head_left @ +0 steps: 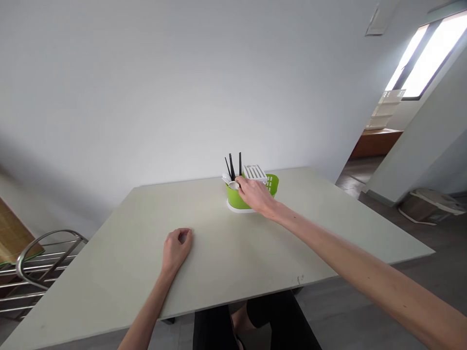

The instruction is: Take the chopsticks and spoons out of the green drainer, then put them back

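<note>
At the back of the table, my right hand (256,195) reaches over a green utensil caddy (236,198) with a white base. Its thumb and fingers are pinched around a black chopstick (240,163) that stands upright above the fingertips. Just left of it, more black chopsticks (232,167) lean in the caddy. White spoons (233,185) show at the caddy's left rim, close to my fingertips. A white slotted knife rack (254,172) sits behind my hand, which hides the caddy's middle. My left hand (175,249) rests on the table, loosely curled, thumb against forefinger, holding nothing.
The pale table (120,272) stands against a white wall (175,87). A metal-framed chair (47,262) is beside its left edge. On the floor at far right lies a grey lidded bin (430,206). My legs (255,323) are under the front edge.
</note>
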Action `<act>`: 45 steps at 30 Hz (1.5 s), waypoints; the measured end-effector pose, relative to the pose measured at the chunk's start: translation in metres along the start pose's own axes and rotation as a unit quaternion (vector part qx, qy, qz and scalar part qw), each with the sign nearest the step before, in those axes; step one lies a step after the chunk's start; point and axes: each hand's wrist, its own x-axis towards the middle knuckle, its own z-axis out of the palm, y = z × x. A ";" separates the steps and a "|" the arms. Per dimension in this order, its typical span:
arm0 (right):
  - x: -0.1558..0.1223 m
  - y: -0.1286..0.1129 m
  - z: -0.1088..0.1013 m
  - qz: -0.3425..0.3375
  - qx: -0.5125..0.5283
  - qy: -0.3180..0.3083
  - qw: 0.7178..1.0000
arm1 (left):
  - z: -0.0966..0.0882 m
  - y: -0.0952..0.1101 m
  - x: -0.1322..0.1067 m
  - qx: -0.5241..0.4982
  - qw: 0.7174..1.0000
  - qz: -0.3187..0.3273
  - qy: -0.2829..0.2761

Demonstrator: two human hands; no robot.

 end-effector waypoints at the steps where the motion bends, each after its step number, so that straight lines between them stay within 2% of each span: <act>1: -0.005 0.004 -0.001 -0.007 0.017 0.015 1.000 | 0.000 0.000 0.000 0.000 1.000 0.001 0.000; 6: -0.042 0.038 -0.003 -0.055 0.118 0.117 0.985 | -0.001 -0.001 0.000 0.004 1.000 0.005 -0.005; 9: -0.063 0.065 0.005 -0.011 0.128 0.162 0.978 | -0.001 -0.001 0.001 0.007 1.000 0.004 -0.007; 13: -0.079 0.093 0.026 0.060 0.095 0.184 0.977 | 0.000 -0.002 0.004 0.011 1.000 0.002 -0.004; 19: -0.083 0.104 0.059 0.043 0.031 0.170 0.984 | 0.000 -0.002 -0.001 0.028 0.999 0.030 -0.006; 22: -0.081 0.100 0.073 0.039 0.010 0.114 0.993 | 0.001 0.021 0.005 0.040 0.992 0.122 -0.002; 25: -0.078 0.095 0.081 0.019 -0.007 0.058 0.998 | 0.006 0.072 0.024 0.057 0.970 0.234 0.027; 29: -0.078 0.089 0.083 0.031 -0.016 0.028 0.999 | 0.019 0.150 0.064 0.092 0.938 0.332 0.039; 32: -0.080 0.087 0.081 0.034 -0.022 0.009 0.999 | 0.031 0.182 0.090 0.135 0.921 0.365 0.020; 35: -0.081 0.087 0.079 0.040 -0.023 -0.011 0.999 | 0.040 0.188 0.100 0.168 0.914 0.368 -0.014; 38: -0.081 0.085 0.080 0.051 -0.018 -0.019 0.998 | 0.042 0.182 0.095 0.166 0.919 0.356 -0.027; 45: -0.082 0.078 0.090 0.062 -0.007 0.011 0.998 | 0.030 0.180 0.078 0.119 0.930 0.347 -0.038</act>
